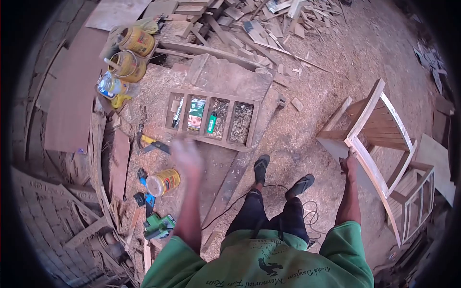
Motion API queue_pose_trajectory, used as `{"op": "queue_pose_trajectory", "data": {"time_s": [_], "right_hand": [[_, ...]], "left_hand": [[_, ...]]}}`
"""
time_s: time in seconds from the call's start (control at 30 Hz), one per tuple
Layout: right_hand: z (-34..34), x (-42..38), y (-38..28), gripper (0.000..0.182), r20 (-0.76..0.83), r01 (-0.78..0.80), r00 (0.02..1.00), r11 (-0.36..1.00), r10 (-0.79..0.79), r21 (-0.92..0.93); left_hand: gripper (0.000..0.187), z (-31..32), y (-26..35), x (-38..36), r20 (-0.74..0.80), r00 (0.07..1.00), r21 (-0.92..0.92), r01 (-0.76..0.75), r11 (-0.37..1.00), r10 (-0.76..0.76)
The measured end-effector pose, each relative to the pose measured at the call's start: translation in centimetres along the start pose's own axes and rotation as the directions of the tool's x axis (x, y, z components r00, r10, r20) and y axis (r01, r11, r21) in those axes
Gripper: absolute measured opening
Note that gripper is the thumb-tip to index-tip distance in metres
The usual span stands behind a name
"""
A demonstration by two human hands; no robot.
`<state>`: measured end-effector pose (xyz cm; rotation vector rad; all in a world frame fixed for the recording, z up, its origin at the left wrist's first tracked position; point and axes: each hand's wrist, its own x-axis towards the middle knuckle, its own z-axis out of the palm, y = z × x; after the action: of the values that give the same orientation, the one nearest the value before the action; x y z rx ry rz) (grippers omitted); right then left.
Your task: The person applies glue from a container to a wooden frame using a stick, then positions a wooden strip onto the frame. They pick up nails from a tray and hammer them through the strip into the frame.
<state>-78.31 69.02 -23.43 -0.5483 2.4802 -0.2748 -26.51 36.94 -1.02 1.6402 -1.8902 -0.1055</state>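
My right hand (348,161) grips the edge of a wooden chair frame (361,149), which stands tilted on the floor to my right. Blurred by motion, my left hand (187,156) is over the workbench, close to the handle end of a hammer (154,142) with a yellow and black grip. Its fingers are too smeared to read. A yellow tub (163,182) lies just below that hand. Beyond it sits a wooden tray (215,140) divided into several compartments, holding a green lighter (212,123), a printed packet (196,114) and small metal pieces.
A blue and black power tool (150,202) and a green power tool (159,226) lie at the left. Yellow buckets (128,66) stand at the back left. Scrap wood (240,31) is piled ahead. A second wooden frame (417,204) and a cable (312,217) are at the right.
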Motion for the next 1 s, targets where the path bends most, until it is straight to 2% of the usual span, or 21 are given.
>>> {"op": "queue_pose_trajectory", "data": {"time_s": [0.03,0.07,0.1,0.17,0.3,0.33,0.37,0.4,0.43,0.47,0.5,0.53,0.57,0.63,0.67,0.73,0.77,0.8,0.87,0.93,1.0], "right_hand": [[0.0,0.0,0.1,0.097,0.004,-0.014,1.0,1.0,0.014,0.01],[0.1,0.2,-0.1,0.097,0.007,-0.026,1.0,0.999,0.026,0.021],[-0.9,-0.4,-1.3,0.1,0.074,-0.097,0.993,0.993,0.093,0.062],[-0.3,-0.3,-1.0,0.1,0.061,-0.101,0.993,0.992,0.097,0.073],[-0.6,-1.2,-2.3,0.096,0.031,-0.145,0.989,0.978,0.141,0.15],[-0.7,-1.4,-2.1,0.095,0.013,-0.151,0.988,0.973,0.151,0.174],[0.6,-0.6,-1.1,0.093,-0.009,-0.089,0.996,0.983,0.091,0.159],[0.7,-0.2,-0.5,0.091,0.01,-0.121,0.993,0.988,0.12,0.099],[0.9,0.3,0.1,0.089,0.029,-0.15,0.988,0.988,0.149,0.037],[1.5,0.2,0.8,0.087,-0.033,-0.058,0.998,0.998,0.059,0.018],[-0.1,-1.0,-0.8,0.088,0.032,-0.136,0.99,0.99,0.135,0.046],[0.1,-1.0,-0.9,0.089,0.026,-0.153,0.988,0.987,0.152,0.039],[0.6,-0.6,-0.3,0.09,-0.014,-0.108,0.994,0.994,0.109,0.033],[0.3,-0.9,-0.7,0.09,-0.046,-0.093,0.994,0.992,0.098,0.089],[0.1,-0.9,-0.7,0.089,-0.023,-0.112,0.993,0.989,0.115,0.101],[-0.3,-0.4,-0.5,0.088,0.03,-0.133,0.991,0.983,0.13,0.125],[0.6,0.2,0.1,0.084,-0.01,-0.103,0.995,0.994,0.104,0.039],[0.4,0.2,0.1,0.083,0.016,-0.102,0.995,0.993,0.102,0.059],[-1.0,-0.2,-0.7,0.082,0.069,-0.099,0.993,0.99,0.092,0.096],[-3.4,-1.2,-2.8,0.084,0.139,-0.183,0.978,0.959,0.155,0.215],[-4.8,-1.8,-4.2,0.091,0.191,-0.248,0.962,0.916,0.195,0.314]], "left_hand": [[0.033,1.1,-7.7,1.8,-0.088,0.989,0.088,0.123,0.989,-0.115],[0.03,0.6,-11.6,4.4,-0.021,0.855,-0.089,0.514,0.853,-0.518],[0.022,0.4,-17.4,7.7,0.197,0.474,-0.3,0.862,0.408,-0.858],[0.017,2.3,-24.2,8.5,0.218,0.384,-0.259,0.909,0.326,-0.897],[0.015,5.4,-30.3,8.9,0.257,0.205,-0.178,0.971,0.162,-0.944],[0.012,4.8,-30.7,9.0,0.317,0.241,-0.146,0.968,0.204,-0.917],[0.013,2.2,-30.7,9.1,0.426,0.418,-0.021,0.891,0.453,-0.803],[0.018,-0.4,-31.0,9.2,0.541,0.671,0.133,0.526,0.84,-0.507],[0.025,-2.5,-31.6,10.1,0.591,0.729,0.099,0.36,0.928,-0.346],[0.021,-2.9,-32.6,11.3,0.623,0.728,0.095,0.292,0.952,-0.286],[0.018,-3.5,-33.2,12.8,0.622,0.627,-0.026,0.614,0.789,-0.468],[0.016,-3.1,-32.3,14.6,0.582,0.406,-0.291,0.913,0.286,-0.705],[0.013,-2.4,-31.5,15.8,0.52,0.348,-0.415,0.901,0.126,-0.78],[0.007,-1.1,-34.4,17.9,0.487,0.409,-0.469,0.868,0.164,-0.772],[0.009,-1.0,-30.4,17.0,0.365,0.472,-0.513,0.821,0.25,-0.802],[0.015,-1.7,-12.8,13.9,0.102,0.57,-0.535,0.723,0.438,-0.816],[0.022,-1.1,-13.3,13.4,0.054,0.688,-0.485,0.652,0.583,-0.724],[0.027,-1.0,-10.3,12.2,0.029,0.771,-0.466,0.573,0.674,-0.636],[0.039,0.3,0.4,8.2,-0.015,0.9,-0.418,0.39,0.821,-0.435],[0.054,1.8,5.0,5.0,0.225,0.936,-0.324,0.335,0.885,-0.273],[0.047,4.9,11.5,0.2,0.376,0.917,-0.327,0.268,0.906,-0.136]]}}
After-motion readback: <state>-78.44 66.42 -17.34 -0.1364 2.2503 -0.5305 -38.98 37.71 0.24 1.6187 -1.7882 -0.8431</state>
